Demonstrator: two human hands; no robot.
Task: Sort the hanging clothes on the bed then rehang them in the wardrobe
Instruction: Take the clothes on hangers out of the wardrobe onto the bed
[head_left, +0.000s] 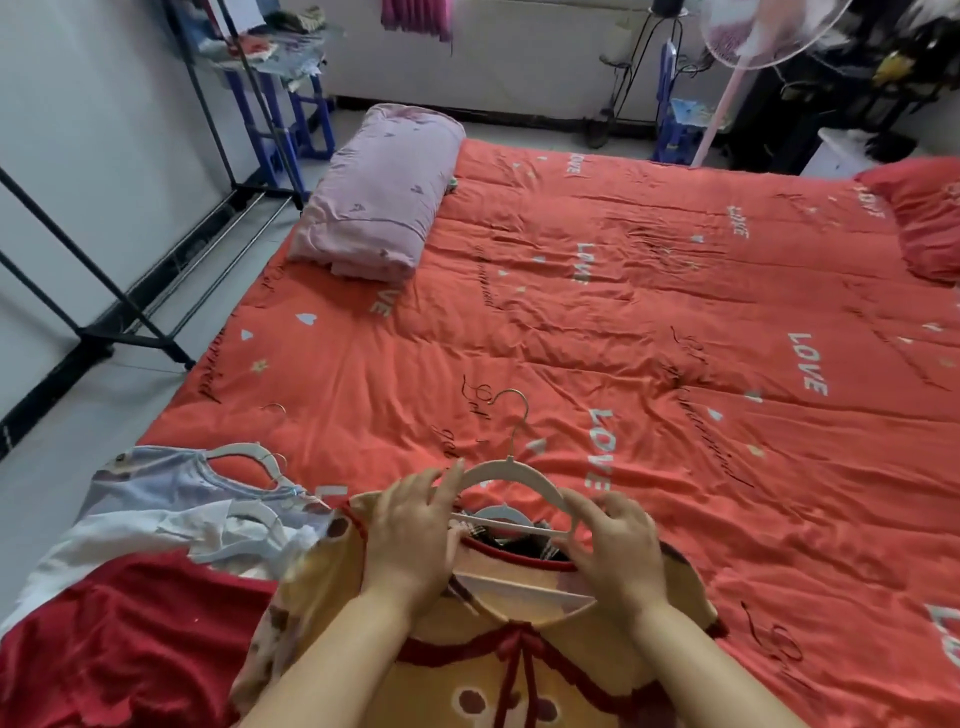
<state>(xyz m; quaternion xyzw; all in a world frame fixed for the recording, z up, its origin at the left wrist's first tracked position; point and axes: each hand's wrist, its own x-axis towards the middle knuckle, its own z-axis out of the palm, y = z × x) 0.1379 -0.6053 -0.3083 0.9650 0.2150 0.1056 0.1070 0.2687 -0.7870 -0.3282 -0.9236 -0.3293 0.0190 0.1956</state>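
White hanger (511, 474) sits at the neck of the yellow top (519, 654) with red trim. The top lies flat on the near edge of the bed (623, 312), right in front of the person. Hanger hook points away, up the bed. The lower bar is at the neckline, with dark plaid fabric showing inside the neck opening. Can't tell if the hanger is going in or coming out.

Progress: early, sorting stage by the look of it. Just left of the yellow top is a pile of a red garment (130, 639), a white garment (156, 535) and a pale blue top (156, 478). At least two in the pile have hangers in them. The black wardrobe rack (130, 296) on the left shows nothing hung in its visible lower part, so all rehanging is left to do, I judge.

Hands: both forearms come in from the bottom edge, palms down. Left hand (410, 535) grips the hanger's left shoulder, fingers (447, 480) laid over the arch. Right hand (618, 545) pinches the right shoulder, fingers curled narrow around the plastic. Both hands rest low on the garment.

Further out are a folded pink quilt (379, 192) at the far left of the bed, a red pillow (924, 218) far right and a fan (753, 31) beyond.
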